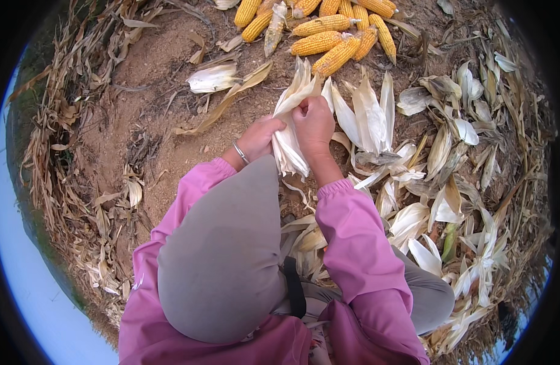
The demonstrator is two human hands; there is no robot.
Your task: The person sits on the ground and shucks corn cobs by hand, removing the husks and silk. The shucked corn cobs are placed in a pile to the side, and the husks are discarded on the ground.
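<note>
Between my hands is an ear of maize in pale, dry husk point(290, 150); any kernels in it are hidden by the leaves. My left hand point(260, 135) grips it from the left side, with the thumb laid across the husk and a bangle at the wrist. Pressed against the husk's right side, my right hand point(313, 121) has its fingers curled and pinches the leaves near the upper part. Just beyond the husk tips lies a husked yellow maize cob point(335, 55), at the near edge of a pile of cobs point(323, 23).
Loose dry husks point(410, 219) cover the ground on my right. One discoloured cob point(275, 31) lies at the pile's left. A pale husk point(212, 78) and a long dry leaf point(225, 102) rest on brown soil point(152, 91). Dry stalks point(56, 132) line the left. My bent knee point(220, 255) rises in front.
</note>
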